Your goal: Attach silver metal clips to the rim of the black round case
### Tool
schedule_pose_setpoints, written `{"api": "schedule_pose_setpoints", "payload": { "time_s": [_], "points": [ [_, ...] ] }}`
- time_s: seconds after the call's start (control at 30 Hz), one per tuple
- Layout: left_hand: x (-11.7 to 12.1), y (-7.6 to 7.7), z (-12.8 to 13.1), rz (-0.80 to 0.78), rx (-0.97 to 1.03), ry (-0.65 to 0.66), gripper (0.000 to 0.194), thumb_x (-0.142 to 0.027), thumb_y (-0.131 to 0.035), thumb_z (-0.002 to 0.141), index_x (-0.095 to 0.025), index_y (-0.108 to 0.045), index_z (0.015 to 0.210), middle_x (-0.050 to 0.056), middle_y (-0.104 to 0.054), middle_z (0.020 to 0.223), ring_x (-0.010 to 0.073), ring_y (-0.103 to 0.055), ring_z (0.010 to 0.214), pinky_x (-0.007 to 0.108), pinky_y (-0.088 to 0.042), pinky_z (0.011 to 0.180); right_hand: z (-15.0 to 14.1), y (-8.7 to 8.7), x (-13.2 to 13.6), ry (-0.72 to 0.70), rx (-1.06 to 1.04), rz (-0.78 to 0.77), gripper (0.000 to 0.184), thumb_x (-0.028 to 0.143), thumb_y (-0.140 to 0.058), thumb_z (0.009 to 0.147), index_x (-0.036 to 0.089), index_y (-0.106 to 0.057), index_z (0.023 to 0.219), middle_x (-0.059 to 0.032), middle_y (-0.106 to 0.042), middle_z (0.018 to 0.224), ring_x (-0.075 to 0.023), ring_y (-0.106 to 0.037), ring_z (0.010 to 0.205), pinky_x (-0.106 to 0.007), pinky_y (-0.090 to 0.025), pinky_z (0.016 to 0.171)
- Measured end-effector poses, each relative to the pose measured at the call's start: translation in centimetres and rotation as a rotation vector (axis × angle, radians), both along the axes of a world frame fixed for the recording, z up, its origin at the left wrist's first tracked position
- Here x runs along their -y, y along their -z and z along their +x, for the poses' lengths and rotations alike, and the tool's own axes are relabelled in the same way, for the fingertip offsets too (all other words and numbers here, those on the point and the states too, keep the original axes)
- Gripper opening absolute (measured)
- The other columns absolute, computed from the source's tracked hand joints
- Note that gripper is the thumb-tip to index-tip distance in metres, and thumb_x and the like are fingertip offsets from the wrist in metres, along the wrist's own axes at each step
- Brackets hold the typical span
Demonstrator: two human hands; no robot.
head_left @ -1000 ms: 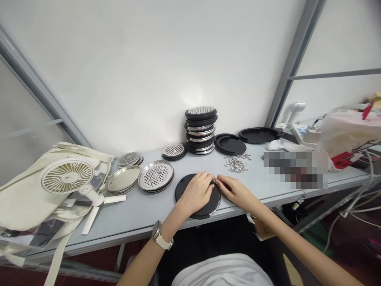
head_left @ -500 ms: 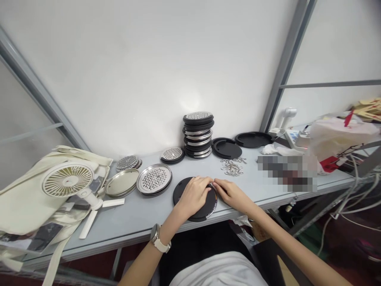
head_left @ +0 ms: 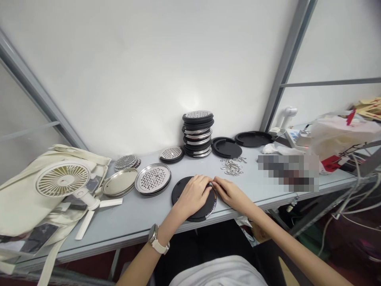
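Observation:
A black round disc [head_left: 180,197] lies near the table's front edge, with a shiny metal rim showing on its right side. My left hand [head_left: 195,195] lies across its top, fingers together and curled over the far right rim, holding it. At that rim my right hand [head_left: 228,191] is closed in a pinch. Between the fingertips of both hands shows a small metal piece [head_left: 210,184]; its exact shape is mostly hidden. Beyond my right hand lies a loose pile of metal clips [head_left: 233,166].
Perforated metal discs [head_left: 152,178] and plain metal discs [head_left: 120,182] are stacked to the left, beside a small white fan [head_left: 64,179] on a cream bag [head_left: 20,198]. A tall disc stack [head_left: 198,135] stands at the wall. Black trays [head_left: 228,148] and a plastic bag [head_left: 336,137] are to the right.
The view has shifted slightly, so things on the left sit a little further left. Both hands keep nearly the same pose at the disc's rim.

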State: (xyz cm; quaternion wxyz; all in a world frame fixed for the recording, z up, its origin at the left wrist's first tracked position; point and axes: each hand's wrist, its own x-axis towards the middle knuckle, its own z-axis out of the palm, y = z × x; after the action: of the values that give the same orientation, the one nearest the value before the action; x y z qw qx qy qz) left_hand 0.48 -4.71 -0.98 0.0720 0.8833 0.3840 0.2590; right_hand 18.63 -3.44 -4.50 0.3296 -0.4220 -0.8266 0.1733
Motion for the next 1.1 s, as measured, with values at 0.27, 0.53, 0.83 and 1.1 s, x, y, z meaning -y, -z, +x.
{"api": "schedule_pose_setpoints", "payload": {
  "time_s": [0.27,0.53,0.83,1.1],
  "points": [
    [0.2,-0.3,0.0,-0.006,0.046,-0.015,0.012,-0.013,-0.038,0.095,-0.019,-0.048,0.092,0.004,-0.056,0.096,0.0192,-0.053,0.094,0.034,-0.044,0.086,-0.1,-0.5,0.4,-0.078,-0.032,-0.013,0.020,0.029,-0.031,0.100,0.022,-0.044,0.086,0.0001,-0.053,0.073,-0.0163,-0.053,0.067,-0.026,-0.040,0.064],
    [0.2,-0.2,0.2,0.030,0.116,-0.051,0.012,-0.011,-0.036,0.093,-0.019,-0.044,0.090,0.004,-0.052,0.093,0.0193,-0.051,0.091,0.034,-0.044,0.084,-0.1,-0.8,0.7,-0.081,-0.059,-0.024,0.013,0.028,-0.035,0.099,0.022,-0.047,0.096,0.0010,-0.055,0.072,-0.0163,-0.054,0.067,-0.026,-0.040,0.065],
    [0.0,0.3,0.3,0.010,0.128,-0.139,0.004,-0.016,-0.042,0.092,-0.020,-0.041,0.090,0.004,-0.050,0.093,0.0197,-0.051,0.091,0.036,-0.045,0.083,-0.1,-0.4,0.2,-0.011,-0.015,0.028,0.025,0.026,-0.033,0.099,0.022,-0.042,0.076,0.0007,-0.047,0.073,-0.0155,-0.050,0.067,-0.027,-0.039,0.066],
    [0.0,0.8,0.0,-0.049,0.084,-0.131,0.013,-0.031,-0.050,0.092,-0.019,-0.047,0.097,0.005,-0.052,0.096,0.0206,-0.053,0.094,0.036,-0.047,0.085,0.0,-0.2,-0.2,-0.002,0.074,0.018,0.031,0.024,-0.031,0.099,0.022,-0.040,0.069,0.0000,-0.050,0.067,-0.0164,-0.050,0.066,-0.028,-0.039,0.066]
  ]
}}
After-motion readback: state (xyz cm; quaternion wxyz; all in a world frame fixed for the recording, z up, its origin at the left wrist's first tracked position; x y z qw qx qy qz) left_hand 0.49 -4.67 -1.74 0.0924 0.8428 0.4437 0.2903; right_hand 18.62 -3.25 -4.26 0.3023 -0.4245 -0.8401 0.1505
